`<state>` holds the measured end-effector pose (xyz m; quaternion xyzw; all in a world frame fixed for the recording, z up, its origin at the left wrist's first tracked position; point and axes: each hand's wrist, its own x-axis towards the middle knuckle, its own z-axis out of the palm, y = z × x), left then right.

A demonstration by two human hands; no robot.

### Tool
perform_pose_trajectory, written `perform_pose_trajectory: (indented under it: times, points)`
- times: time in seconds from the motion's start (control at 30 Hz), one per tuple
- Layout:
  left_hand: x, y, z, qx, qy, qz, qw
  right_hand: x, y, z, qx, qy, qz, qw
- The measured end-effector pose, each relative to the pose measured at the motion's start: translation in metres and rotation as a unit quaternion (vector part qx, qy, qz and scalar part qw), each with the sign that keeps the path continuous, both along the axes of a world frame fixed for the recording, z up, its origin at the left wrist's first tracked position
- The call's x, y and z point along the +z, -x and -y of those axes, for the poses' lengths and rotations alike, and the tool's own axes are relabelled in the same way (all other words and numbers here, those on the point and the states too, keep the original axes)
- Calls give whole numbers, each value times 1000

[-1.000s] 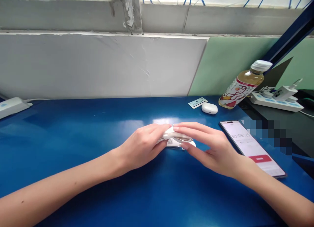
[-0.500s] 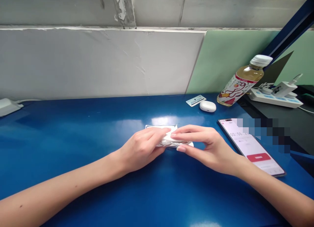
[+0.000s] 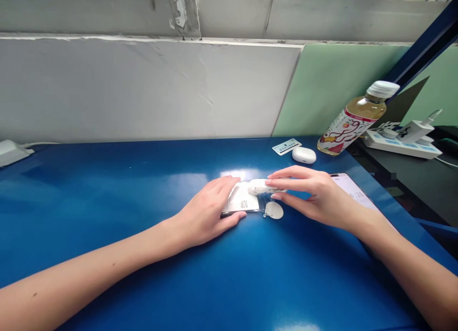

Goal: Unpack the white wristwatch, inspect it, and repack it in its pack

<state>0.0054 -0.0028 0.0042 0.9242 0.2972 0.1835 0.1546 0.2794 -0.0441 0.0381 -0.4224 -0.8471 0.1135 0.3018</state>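
Where the glossy blue tabletop [image 3: 200, 288] runs back from its near stretch, two bare hands meet, close together. Left hand [image 3: 207, 212]: palm down, fingers close together over the left end of a flat white rectangular packet with dark printing [image 3: 246, 197], thumb apart along its near edge. Right hand [image 3: 318, 197]: thumb and fingertips pinching a small white bundle [image 3: 258, 187], partly hidden, at the packet's far right; its material is unclear. Round off-white tag [image 3: 275, 210], with small beads: on the tabletop, just right of the packet. Slim phone with lit pale screen [image 3: 352, 190]: partly hidden behind the right hand. Beyond: rounded white plastic case [image 3: 304, 155]; just beside it, a pale blue-and-white printed card [image 3: 286, 147]. Farther right: clear bottle of yellowish liquid, white-capped [image 3: 348, 123]; white power strip [image 3: 400, 149]. Behind: grey-white wall panel [image 3: 143, 92]; pale green panel [image 3: 322, 83].
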Motion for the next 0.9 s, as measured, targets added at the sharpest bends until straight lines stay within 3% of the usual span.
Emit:
perform_pose_trajectory:
  times: [0.17, 0.47, 0.9]
  points:
    - [1, -1, 0, 2, -12, -8, 1000, 3, -6, -2, -12, 68, 62, 996]
    - [4, 0, 2, 21, -1, 7, 1000, 2, -16, -6, 5, 100, 53, 994]
    - [4, 1, 1, -21, 2, 6, 1000, -12, 9, 4, 9, 104, 25, 994]
